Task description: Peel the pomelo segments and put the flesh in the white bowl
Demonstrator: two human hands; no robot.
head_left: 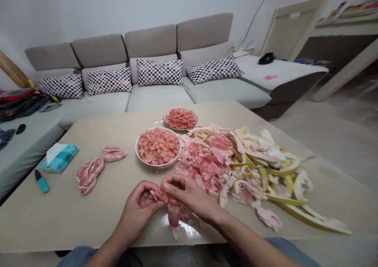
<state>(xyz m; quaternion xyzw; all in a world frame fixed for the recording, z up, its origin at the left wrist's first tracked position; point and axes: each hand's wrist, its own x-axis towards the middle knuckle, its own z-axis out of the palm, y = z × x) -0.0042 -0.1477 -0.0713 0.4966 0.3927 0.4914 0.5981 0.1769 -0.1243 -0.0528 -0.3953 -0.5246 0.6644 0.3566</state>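
My left hand (138,210) and my right hand (189,194) meet near the table's front edge, both pinched on a pink pomelo segment (174,214) whose membrane hangs down between them. Just beyond them stands a white bowl (158,147) heaped with peeled pink pulp. A second, smaller bowl (180,118) of pulp sits behind it. To the left lie several unpeeled pink segments (90,172). A big pile of pink membrane and yellow-white rind (245,168) spreads to the right of my hands.
A teal tissue pack (59,158) and a small teal knife (42,181) lie at the table's left edge (29,204). A grey sofa with checked cushions (159,72) runs behind the table. Open floor (339,133) lies to the right.
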